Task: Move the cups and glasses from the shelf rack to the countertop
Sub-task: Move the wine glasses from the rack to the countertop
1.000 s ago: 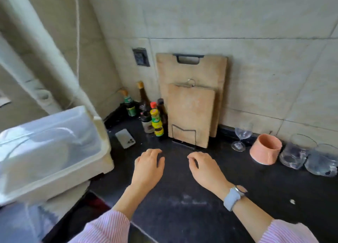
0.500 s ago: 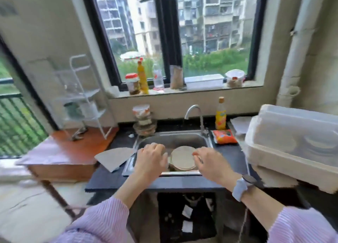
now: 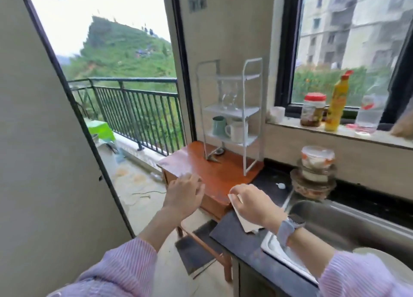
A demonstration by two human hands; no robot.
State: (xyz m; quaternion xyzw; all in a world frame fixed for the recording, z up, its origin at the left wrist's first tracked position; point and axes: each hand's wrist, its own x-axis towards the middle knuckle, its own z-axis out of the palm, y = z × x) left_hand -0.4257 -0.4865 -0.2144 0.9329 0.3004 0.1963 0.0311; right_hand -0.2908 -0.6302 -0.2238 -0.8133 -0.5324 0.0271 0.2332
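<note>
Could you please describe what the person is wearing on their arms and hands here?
Both arms wear long sleeves of light pink or lilac fabric with fine white stripes, pushed back from the wrists. The left hand is bare, with no ring or band visible. Just behind the right hand sits a smartwatch with a dark rounded face on a pale blue-grey strap.

Left hand (image 3: 183,196) and right hand (image 3: 252,204) outstretched, empty, fingers loosely curled, palms down

kitchen surfaces and finishes

white painted metal shelf rack (image 3: 232,111) holds clear glasses (image 3: 229,99) and glazed mugs (image 3: 234,130). it stands on a glossy reddish wood table (image 3: 201,169). right: matt dark stone countertop (image 3: 243,249), brushed steel sink (image 3: 348,225).
</note>
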